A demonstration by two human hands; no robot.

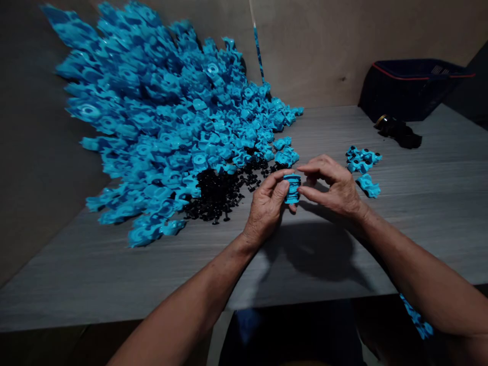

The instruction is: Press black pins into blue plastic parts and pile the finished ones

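Note:
My left hand (pixel 265 206) grips a bright blue plastic toy car body (pixel 292 189) between thumb and fingers, its slotted side facing up. Close on its right is my right hand (pixel 337 188), thumb and fingers spread apart, the tips at the edge of the body; whether they touch it I cannot tell. Just beyond my left hand lies a heap of small black wheel-and-axle pieces (pixel 217 195). Behind it rises a large pile of blue car bodies (pixel 163 117).
Right of my hands lie a few blue cars with black wheels (pixel 362 158) and another blue piece (pixel 368 186). Further back are a dark fabric basket (pixel 404 91) with red trim and a black object with a gold ring (pixel 398 131). A wooden wall (pixel 312 51) closes the back.

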